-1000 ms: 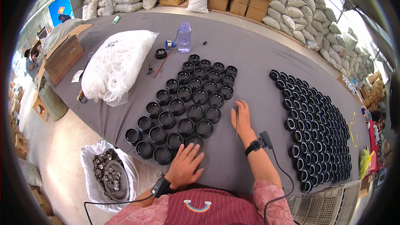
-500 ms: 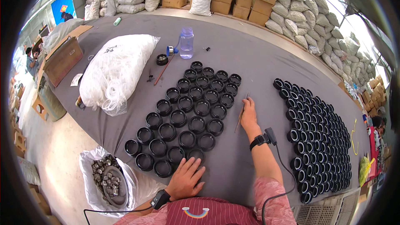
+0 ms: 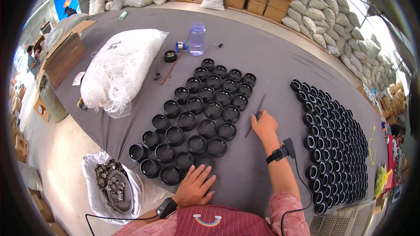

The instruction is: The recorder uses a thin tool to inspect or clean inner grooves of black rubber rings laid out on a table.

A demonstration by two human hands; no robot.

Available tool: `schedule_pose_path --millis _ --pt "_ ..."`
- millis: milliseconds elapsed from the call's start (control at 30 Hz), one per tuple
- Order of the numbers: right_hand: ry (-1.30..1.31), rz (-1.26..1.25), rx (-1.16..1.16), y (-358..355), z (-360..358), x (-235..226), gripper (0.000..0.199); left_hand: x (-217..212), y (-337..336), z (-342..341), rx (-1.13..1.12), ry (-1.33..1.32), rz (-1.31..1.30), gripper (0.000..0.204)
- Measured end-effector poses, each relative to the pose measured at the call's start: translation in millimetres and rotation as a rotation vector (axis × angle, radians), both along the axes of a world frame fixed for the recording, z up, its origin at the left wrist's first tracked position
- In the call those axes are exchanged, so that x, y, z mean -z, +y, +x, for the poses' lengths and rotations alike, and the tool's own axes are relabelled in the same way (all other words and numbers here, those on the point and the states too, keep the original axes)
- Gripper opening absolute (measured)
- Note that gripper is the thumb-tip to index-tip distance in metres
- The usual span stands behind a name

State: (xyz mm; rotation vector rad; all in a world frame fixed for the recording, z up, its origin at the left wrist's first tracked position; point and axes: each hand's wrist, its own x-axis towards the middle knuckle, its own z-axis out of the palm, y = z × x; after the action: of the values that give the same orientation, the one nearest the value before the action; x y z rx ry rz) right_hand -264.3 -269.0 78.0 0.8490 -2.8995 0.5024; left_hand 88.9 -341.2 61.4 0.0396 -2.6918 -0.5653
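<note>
My left hand (image 3: 194, 186) lies with its fingers stretched out, fingertips at the near black round cap (image 3: 207, 159) at the corner of a loose group. The fingers partly cover this cap. To the right of the group, the fingers of my right hand (image 3: 265, 126) are curled closed at a slim dark stick-like tool (image 3: 261, 102). Both ends of the tool show past the fingers, and it slants along the grey tabletop. The group's other black caps (image 3: 208, 128) stand in slanting rows, open side up.
Many more black caps (image 3: 334, 144) stand packed at the right. A clear bag of white rings (image 3: 122, 67), a bottle (image 3: 197, 39) and a reddish stick (image 3: 172, 70) lie beyond. A white sack (image 3: 89, 188) with metal parts stands below left. Cables run from both wrists.
My right hand has moved back toward me along the slim tool, and more of its far end now shows. The left hand stays in place. The view has shifted slightly.
</note>
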Motion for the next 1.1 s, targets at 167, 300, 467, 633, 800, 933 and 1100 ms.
schedule_pose_path --millis 167,300,467,633,800,933,1100 --pt "-0.099 0.162 0.070 -20 -1 5 0.036 0 1 -1 0.027 0.022 0.008 0.056" --pt "-0.087 0.111 0.062 -32 -18 14 0.030 2 1 1 0.025 0.035 -0.004 0.057" --pt "-0.045 0.118 0.038 -54 -24 16 0.028 5 0 1 0.026 0.023 -0.003 0.056" --pt "-0.005 0.118 0.021 -59 -25 18 0.027 3 1 2 0.010 0.017 -0.019 0.053" --pt "0.048 0.112 -0.034 -59 -29 22 0.024 3 0 1 0.011 0.011 -0.034 0.053" --pt "0.048 0.120 -0.038 -60 -31 22 0.022 3 1 1 0.008 0.013 -0.027 0.053" --pt "0.039 0.110 -0.052 -65 -28 19 0.022 1 2 2 0.009 -0.004 -0.023 0.052"
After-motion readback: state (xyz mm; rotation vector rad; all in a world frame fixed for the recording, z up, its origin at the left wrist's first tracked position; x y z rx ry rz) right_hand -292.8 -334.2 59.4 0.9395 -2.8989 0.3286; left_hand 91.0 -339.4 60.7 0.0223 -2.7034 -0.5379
